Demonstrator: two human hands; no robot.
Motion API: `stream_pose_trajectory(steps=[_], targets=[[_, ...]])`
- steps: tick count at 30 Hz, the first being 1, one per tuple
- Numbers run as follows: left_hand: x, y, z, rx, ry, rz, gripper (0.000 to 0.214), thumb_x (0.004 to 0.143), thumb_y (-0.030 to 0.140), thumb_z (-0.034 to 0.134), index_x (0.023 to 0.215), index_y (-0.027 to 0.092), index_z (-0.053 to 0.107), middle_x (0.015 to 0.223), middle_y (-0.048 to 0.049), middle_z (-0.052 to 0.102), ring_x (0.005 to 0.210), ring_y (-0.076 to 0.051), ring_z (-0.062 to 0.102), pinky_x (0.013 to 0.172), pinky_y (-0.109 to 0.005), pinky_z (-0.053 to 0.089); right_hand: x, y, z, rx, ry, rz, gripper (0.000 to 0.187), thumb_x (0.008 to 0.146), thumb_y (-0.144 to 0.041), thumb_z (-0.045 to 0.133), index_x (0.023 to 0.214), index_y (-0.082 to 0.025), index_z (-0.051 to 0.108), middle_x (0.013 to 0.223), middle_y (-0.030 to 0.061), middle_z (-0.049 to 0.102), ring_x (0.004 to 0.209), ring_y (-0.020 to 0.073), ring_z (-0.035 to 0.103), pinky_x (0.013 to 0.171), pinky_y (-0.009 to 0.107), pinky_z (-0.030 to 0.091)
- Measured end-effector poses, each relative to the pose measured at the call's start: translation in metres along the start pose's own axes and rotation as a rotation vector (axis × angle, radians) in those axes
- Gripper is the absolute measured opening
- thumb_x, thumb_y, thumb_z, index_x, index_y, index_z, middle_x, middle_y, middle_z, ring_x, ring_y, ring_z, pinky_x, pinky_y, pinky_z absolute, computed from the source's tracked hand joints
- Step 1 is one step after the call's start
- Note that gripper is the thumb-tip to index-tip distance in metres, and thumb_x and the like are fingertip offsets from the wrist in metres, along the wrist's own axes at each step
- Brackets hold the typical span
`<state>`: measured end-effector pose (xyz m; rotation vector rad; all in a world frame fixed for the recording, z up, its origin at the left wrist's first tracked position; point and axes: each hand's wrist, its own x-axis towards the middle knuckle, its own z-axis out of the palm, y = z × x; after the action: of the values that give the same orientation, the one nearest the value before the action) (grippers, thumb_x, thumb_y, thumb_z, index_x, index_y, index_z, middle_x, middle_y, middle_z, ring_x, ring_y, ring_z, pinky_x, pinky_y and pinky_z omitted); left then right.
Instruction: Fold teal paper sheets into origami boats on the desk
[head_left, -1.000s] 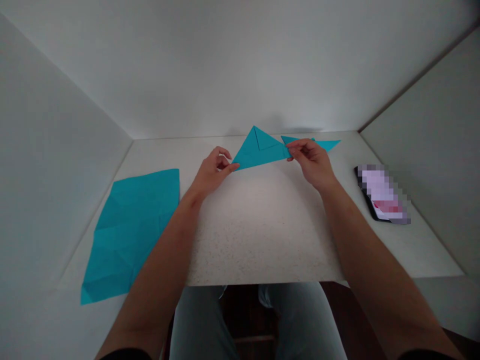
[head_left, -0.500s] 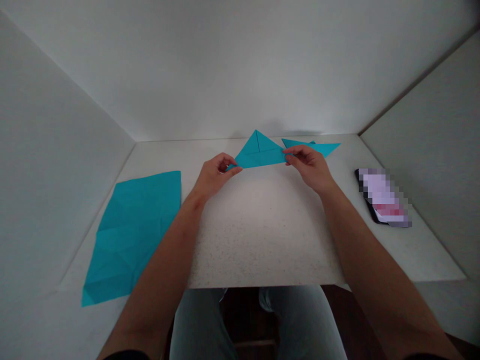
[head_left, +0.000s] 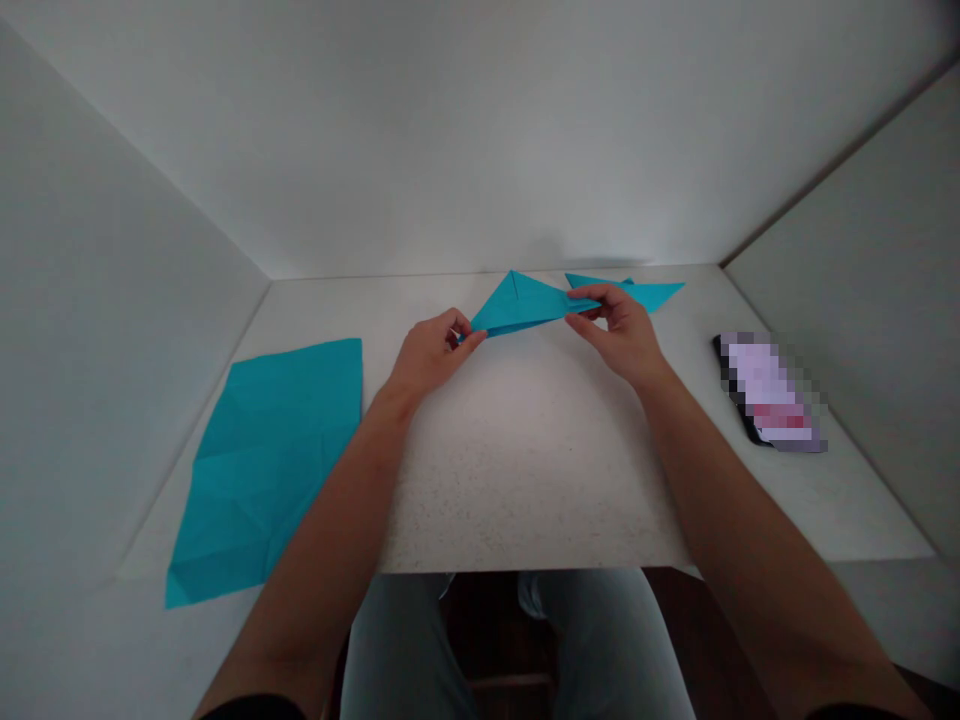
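A folded teal paper triangle (head_left: pixel 525 303) hangs just above the white table (head_left: pixel 525 470), held at both ends. My left hand (head_left: pixel 431 352) pinches its left corner. My right hand (head_left: pixel 619 325) pinches its right corner, fingers closed on the paper. The triangle lies tilted back, nearly flat, with a centre crease running from its peak. Behind my right hand a second folded teal piece (head_left: pixel 645 292) lies flat on the table.
A creased, unfolded teal sheet (head_left: pixel 266 455) lies at the table's left. A phone (head_left: pixel 772 400) rests near the right side. White walls close the table in on the left, back and right. My knees show below the front edge.
The held triangle has tipped backward and lowered, going from upright to almost flat. Both hands kept their pinch and moved slightly closer to the table.
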<state>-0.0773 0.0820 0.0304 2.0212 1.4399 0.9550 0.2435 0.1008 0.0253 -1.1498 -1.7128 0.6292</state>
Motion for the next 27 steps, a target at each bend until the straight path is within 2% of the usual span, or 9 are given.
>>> stream_pose_trajectory(steps=[4,8,13,17,20,22,25,27], targets=[[-0.001,0.005,-0.001,0.079,-0.024,0.052,0.013,0.098,0.036,0.068,0.104,0.024,0.063,0.084,-0.0022,0.078,0.066,-0.016,0.065,0.065,-0.028,0.045,-0.002,-0.006,0.002,-0.052,-0.007,-0.016,0.044,0.089,-0.057,0.082,0.123,-0.029,0.074,0.11,0.0054,0.077,0.087,0.0226,0.071,0.09,0.044,0.062],[-0.002,0.009,0.002,0.064,-0.066,0.066,0.021,0.096,0.027,0.065,0.117,0.025,0.059,0.083,0.0002,0.079,0.066,-0.015,0.065,0.065,-0.027,0.044,-0.005,-0.016,0.007,-0.156,-0.024,-0.057,0.038,0.097,-0.057,0.074,0.122,-0.029,0.076,0.101,0.0053,0.074,0.085,0.0234,0.068,0.09,0.045,0.061],[-0.007,0.019,0.008,-0.119,-0.175,0.046,0.06,0.096,0.033,0.067,0.151,0.022,0.046,0.077,0.0044,0.075,0.064,-0.014,0.065,0.063,-0.024,0.045,-0.009,-0.033,0.015,-0.218,-0.071,-0.203,0.034,0.108,-0.05,0.059,0.13,-0.033,0.078,0.107,0.0092,0.072,0.097,0.0269,0.068,0.09,0.046,0.061],[-0.01,0.025,0.014,-0.303,-0.265,0.033,0.102,0.087,0.044,0.084,0.17,0.022,0.03,0.085,0.0008,0.078,0.068,-0.016,0.069,0.065,-0.026,0.05,-0.012,-0.038,0.019,-0.241,-0.129,-0.313,0.038,0.11,-0.041,0.055,0.144,-0.042,0.074,0.115,0.0098,0.074,0.108,0.0302,0.069,0.098,0.052,0.058],[-0.011,0.026,0.018,-0.448,-0.303,0.01,0.127,0.075,0.049,0.095,0.175,0.025,0.02,0.092,-0.0019,0.079,0.073,-0.018,0.073,0.071,-0.029,0.054,-0.013,-0.037,0.021,-0.279,-0.22,-0.385,0.04,0.11,-0.036,0.057,0.146,-0.043,0.072,0.118,0.0089,0.077,0.109,0.0299,0.071,0.099,0.052,0.055],[-0.012,0.027,0.019,-0.513,-0.309,0.001,0.134,0.071,0.051,0.098,0.175,0.027,0.017,0.094,-0.0025,0.079,0.075,-0.018,0.073,0.075,-0.031,0.056,-0.014,-0.036,0.023,-0.297,-0.278,-0.429,0.038,0.11,-0.035,0.057,0.143,-0.041,0.074,0.12,0.0085,0.079,0.11,0.0291,0.072,0.097,0.051,0.054],[-0.012,0.025,0.02,-0.557,-0.308,-0.02,0.131,0.07,0.055,0.099,0.171,0.028,0.02,0.098,-0.0032,0.077,0.08,-0.019,0.074,0.079,-0.034,0.059,-0.015,-0.034,0.025,-0.298,-0.351,-0.463,0.035,0.11,-0.035,0.058,0.138,-0.04,0.077,0.124,0.0075,0.08,0.112,0.0286,0.072,0.097,0.05,0.053],[-0.012,0.022,0.02,-0.568,-0.297,-0.063,0.117,0.073,0.06,0.096,0.163,0.028,0.028,0.096,-0.0024,0.073,0.08,-0.019,0.073,0.075,-0.032,0.058,-0.015,-0.032,0.025,-0.29,-0.393,-0.465,0.033,0.108,-0.034,0.061,0.135,-0.04,0.078,0.126,0.0066,0.08,0.115,0.0291,0.072,0.1,0.05,0.052]])
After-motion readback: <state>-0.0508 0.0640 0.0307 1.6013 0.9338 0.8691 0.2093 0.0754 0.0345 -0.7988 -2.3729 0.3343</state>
